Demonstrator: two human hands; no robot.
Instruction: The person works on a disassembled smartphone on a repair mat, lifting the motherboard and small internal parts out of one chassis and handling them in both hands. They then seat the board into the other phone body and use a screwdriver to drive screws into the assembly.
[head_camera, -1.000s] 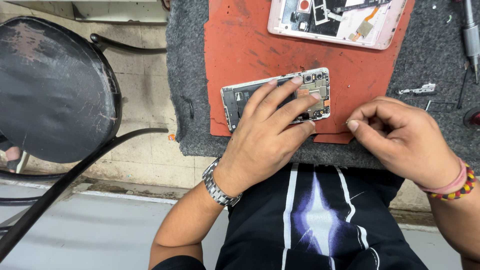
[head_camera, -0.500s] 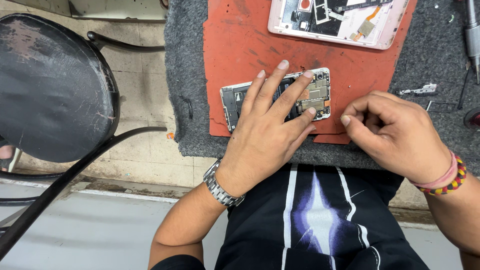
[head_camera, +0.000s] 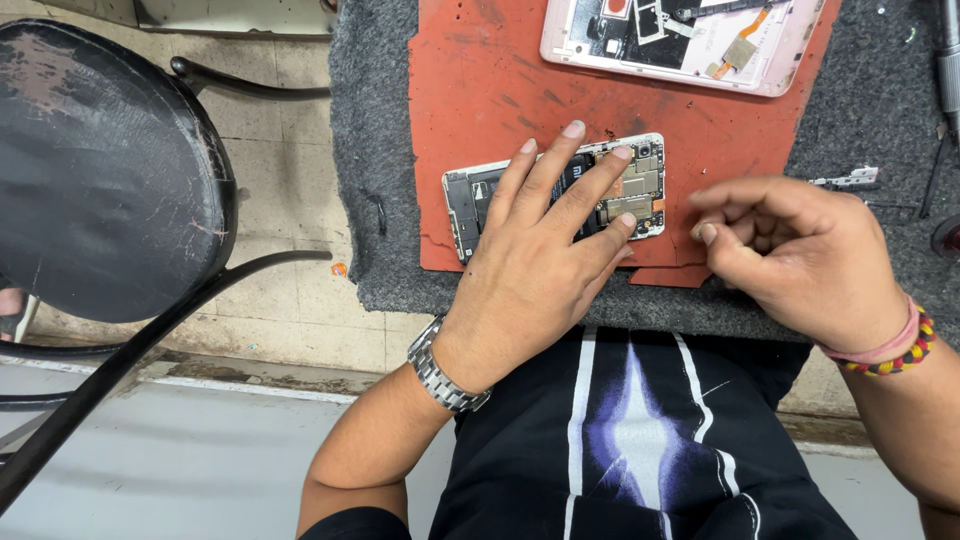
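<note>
An opened phone (head_camera: 640, 186), back cover off with circuit board and battery showing, lies on a red mat (head_camera: 480, 90). My left hand (head_camera: 530, 270) lies flat over it, fingers spread, pressing it down; a metal watch (head_camera: 445, 368) is on that wrist. My right hand (head_camera: 800, 255) hovers just right of the phone at the mat's front edge. Its thumb and fingers are pinched together, and nothing shows between the tips. Bead and cord bracelets (head_camera: 890, 350) circle the right wrist.
A second opened phone with a pink frame (head_camera: 690, 40) lies at the mat's far edge. The mat sits on grey felt (head_camera: 370, 150). A small metal part (head_camera: 848, 180) and a tool (head_camera: 948, 50) lie at the right. A black chair (head_camera: 100, 170) stands at the left.
My left hand has spread its fingers and slid left on the phone, uncovering the circuit board. My right hand has drawn back to the right, away from the phone's edge.
</note>
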